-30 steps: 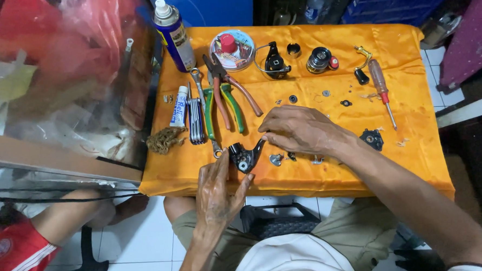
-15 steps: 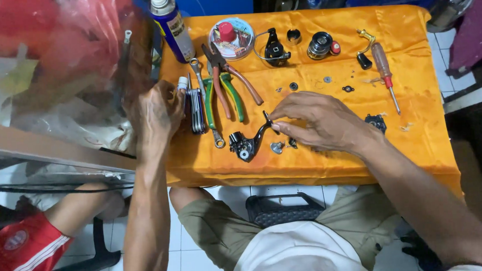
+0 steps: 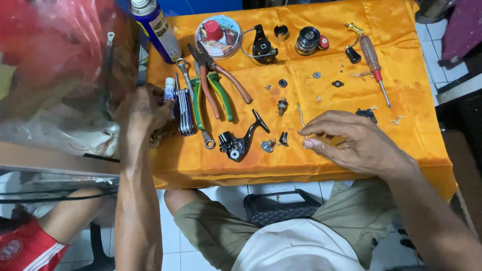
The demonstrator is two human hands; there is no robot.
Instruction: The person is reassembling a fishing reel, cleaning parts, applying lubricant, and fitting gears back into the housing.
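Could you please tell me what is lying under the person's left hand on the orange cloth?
The left hand covers a brownish clump on the orange cloth, beside a folding key set and a small white tube. The part of the clump under the palm is hidden.

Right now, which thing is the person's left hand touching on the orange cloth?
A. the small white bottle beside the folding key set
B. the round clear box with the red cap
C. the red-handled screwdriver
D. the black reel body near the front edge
A: the left hand closes around the small white bottle at the cloth's left edge, beside the folding key set.
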